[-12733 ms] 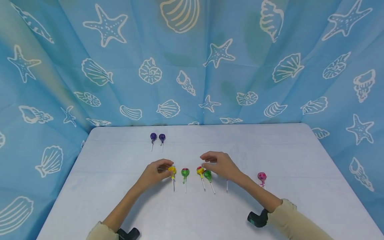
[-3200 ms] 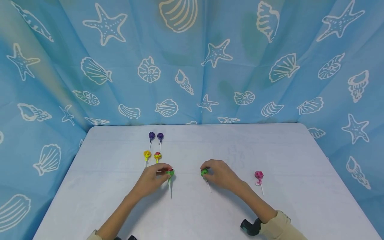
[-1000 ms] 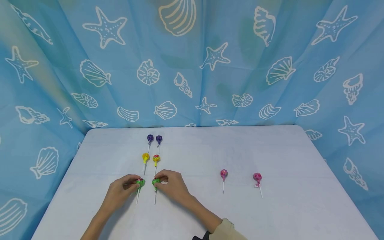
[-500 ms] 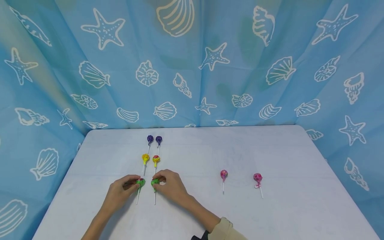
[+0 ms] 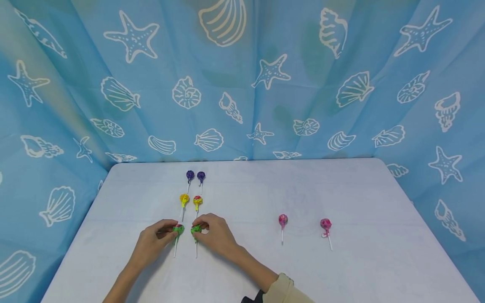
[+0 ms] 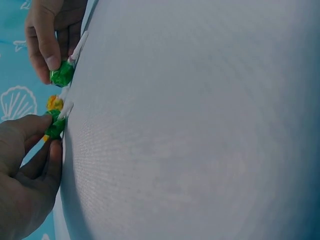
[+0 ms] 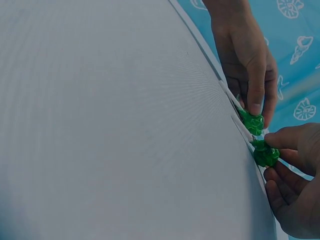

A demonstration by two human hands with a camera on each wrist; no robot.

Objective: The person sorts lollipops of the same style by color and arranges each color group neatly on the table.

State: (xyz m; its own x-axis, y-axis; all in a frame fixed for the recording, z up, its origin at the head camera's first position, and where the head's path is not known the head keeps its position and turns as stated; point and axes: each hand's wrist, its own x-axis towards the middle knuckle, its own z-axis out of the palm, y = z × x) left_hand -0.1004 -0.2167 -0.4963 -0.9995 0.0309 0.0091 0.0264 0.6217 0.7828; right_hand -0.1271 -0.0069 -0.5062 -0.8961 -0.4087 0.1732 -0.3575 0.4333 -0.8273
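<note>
In the head view my left hand (image 5: 149, 243) pinches a green-wrapped lollipop (image 5: 178, 229) by its head, the white stick pointing toward me. Just to its right, my right hand (image 5: 217, 235) pinches a second green lollipop (image 5: 195, 229) between thumb and fingers. The two heads are a small gap apart. In the left wrist view the left hand (image 6: 25, 170) has thumb and fingers on its lollipop (image 6: 56, 125). In the right wrist view the right hand (image 7: 297, 175) holds its own green lollipop (image 7: 266, 155).
Beyond the hands lie two yellow lollipops, one plain yellow (image 5: 184, 200) and one red-topped (image 5: 198, 200). Farther back are two purple lollipops, left (image 5: 190, 175) and right (image 5: 201, 176). Two pink lollipops, one nearer (image 5: 283, 219) and one farther right (image 5: 326, 224), lie on the white table (image 5: 360, 193).
Since the oldest frames, both yellow lollipops have come to lie below the purple pair, and both hands have carried the green lollipops leftward below them. Over the last second the hands barely move.
</note>
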